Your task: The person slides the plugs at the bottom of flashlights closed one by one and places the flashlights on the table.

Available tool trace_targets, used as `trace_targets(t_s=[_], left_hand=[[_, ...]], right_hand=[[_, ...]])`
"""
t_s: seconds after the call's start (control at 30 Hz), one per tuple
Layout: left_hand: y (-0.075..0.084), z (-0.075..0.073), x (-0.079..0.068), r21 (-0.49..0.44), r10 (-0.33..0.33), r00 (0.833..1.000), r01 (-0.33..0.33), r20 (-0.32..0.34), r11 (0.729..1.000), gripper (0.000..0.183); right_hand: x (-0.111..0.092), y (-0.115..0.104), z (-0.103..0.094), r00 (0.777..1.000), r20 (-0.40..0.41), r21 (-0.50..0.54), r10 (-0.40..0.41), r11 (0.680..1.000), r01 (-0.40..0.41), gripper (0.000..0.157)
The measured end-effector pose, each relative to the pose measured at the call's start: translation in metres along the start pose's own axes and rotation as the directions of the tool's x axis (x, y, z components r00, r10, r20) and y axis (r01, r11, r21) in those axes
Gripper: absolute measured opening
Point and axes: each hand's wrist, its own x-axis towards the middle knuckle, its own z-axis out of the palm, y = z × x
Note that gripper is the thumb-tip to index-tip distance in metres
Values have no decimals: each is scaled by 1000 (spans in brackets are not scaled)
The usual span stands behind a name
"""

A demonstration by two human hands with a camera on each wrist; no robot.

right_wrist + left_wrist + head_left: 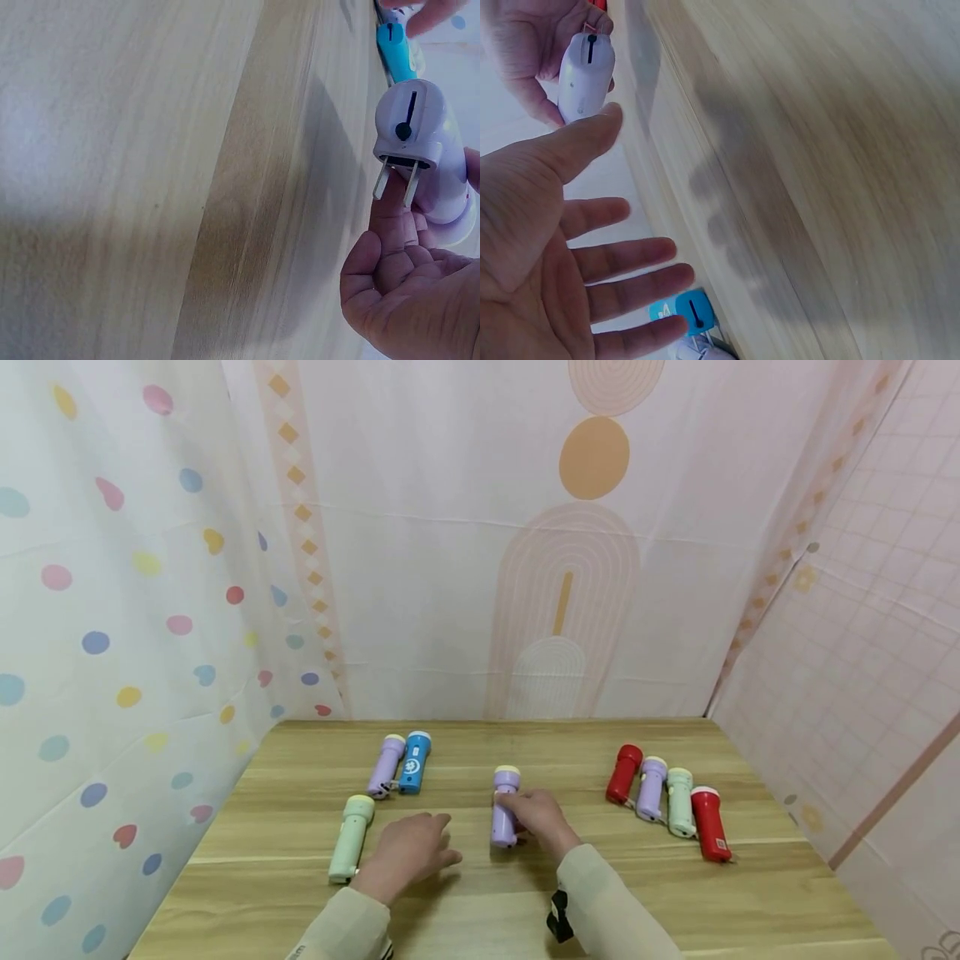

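Near the middle of the table, my right hand grips a purple flashlight with a cream rim, its thumb on one side and fingers curled round the other. In the right wrist view two metal plug prongs stick out from the flashlight's tail end. My left hand hovers over the table to the left with its fingers spread, holding nothing. Beside that hand lies a pale green flashlight. Farther back, a purple flashlight and a blue flashlight lie side by side.
On the right lies a slanted row: a red flashlight, a purple flashlight, a pale green flashlight and a second red flashlight. Patterned curtains hang behind the wooden table and along its sides.
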Motion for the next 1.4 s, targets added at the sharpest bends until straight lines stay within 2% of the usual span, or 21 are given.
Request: trace_targets(t_s=[0.27, 0.47, 0.7, 0.93, 1.1, 1.4], left_hand=[[5, 3, 4, -36, 78, 991, -83, -111, 996, 61], [8, 5, 4, -34, 145, 967, -155, -208, 987, 59], [12, 8, 2, -22, 200, 942, -214, -270, 977, 55], [15, 13, 2, 17, 232, 924, -238, -303, 971, 57], [18, 14, 1, 19, 237, 912, -245, -336, 969, 58], [24, 17, 0, 17, 218, 907, -227, -359, 974, 61]], right_hand=[[3, -3, 3, 999, -4, 92, 45, 995, -44, 49], [2, -5, 6, 998, -6, 127, 60, 990, -58, 48], [-1, -7, 9, 998, -2, 159, 56, 986, -55, 48], [-3, -10, 13, 998, 20, 215, 55, 975, -58, 48], [-6, -13, 13, 998, 20, 210, 64, 975, -67, 47], [-11, -18, 18, 996, 28, 224, 79, 971, -83, 50]])
